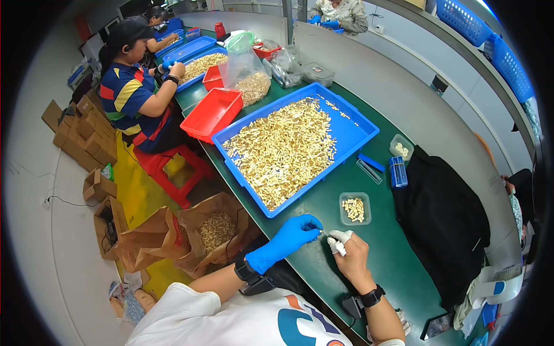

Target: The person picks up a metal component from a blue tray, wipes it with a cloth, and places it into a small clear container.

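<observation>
My left hand (291, 237), in a blue glove, is closed in a pinch at the near edge of the green table. A tiny pale gold piece (321, 231) shows at its fingertips. Just to the right, my right hand (352, 254) is bare except for white finger covers and is also closed. A thin, slender tip pokes from its fingers toward the left hand; its kind is too small to make out. Beyond the hands stands a clear plastic box (355, 209) with several small gold pieces. A large blue tray (352, 128) heaped with small brass-coloured parts lies farther off.
A red bin (213, 114) and a bag of parts (252, 86) stand past the tray. On the right lie a black cloth (441, 213), a blue case (398, 172) and a phone (437, 326). Co-workers sit along the table's left side. Paper sacks (216, 230) stand on the floor.
</observation>
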Action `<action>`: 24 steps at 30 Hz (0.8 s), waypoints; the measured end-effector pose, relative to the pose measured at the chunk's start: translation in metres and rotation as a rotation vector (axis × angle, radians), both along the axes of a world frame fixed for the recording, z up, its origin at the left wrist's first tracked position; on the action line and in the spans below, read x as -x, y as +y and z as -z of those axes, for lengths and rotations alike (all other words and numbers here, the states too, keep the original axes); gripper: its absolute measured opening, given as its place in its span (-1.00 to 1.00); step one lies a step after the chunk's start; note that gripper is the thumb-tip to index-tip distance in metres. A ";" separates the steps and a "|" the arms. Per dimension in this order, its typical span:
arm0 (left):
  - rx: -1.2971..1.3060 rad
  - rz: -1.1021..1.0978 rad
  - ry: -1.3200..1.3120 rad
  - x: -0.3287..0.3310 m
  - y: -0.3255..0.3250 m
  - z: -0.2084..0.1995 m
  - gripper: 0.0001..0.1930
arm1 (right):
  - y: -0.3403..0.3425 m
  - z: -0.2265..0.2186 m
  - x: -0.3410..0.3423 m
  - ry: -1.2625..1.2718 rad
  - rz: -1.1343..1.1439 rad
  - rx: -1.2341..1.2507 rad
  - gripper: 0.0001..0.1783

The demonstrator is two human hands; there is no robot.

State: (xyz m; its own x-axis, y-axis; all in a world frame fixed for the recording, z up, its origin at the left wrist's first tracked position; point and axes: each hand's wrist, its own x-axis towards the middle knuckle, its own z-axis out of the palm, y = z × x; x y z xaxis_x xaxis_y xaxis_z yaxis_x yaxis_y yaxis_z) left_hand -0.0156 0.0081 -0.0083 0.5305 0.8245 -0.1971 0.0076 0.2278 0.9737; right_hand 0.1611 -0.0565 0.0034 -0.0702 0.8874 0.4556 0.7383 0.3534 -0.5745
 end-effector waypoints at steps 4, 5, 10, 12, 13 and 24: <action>-0.043 -0.013 0.019 -0.004 0.001 0.000 -0.83 | 0.001 0.005 -0.001 0.005 0.006 0.061 -0.84; -0.062 -0.020 0.029 -0.004 0.001 0.000 -0.83 | 0.003 0.005 0.001 0.040 0.014 0.069 -0.84; -0.064 -0.006 0.084 -0.001 0.004 -0.002 -0.85 | 0.008 0.008 0.003 0.115 0.000 0.132 -0.82; -0.103 -0.014 0.050 -0.004 -0.001 0.005 -0.84 | 0.003 0.009 -0.004 0.076 -0.012 0.127 -0.81; -0.131 -0.020 0.037 -0.005 -0.001 0.007 -0.83 | 0.002 0.008 -0.006 0.034 -0.018 0.133 -0.80; -0.024 -0.011 -0.018 -0.006 -0.002 0.008 -0.81 | 0.001 0.009 -0.002 0.122 0.000 0.120 -0.77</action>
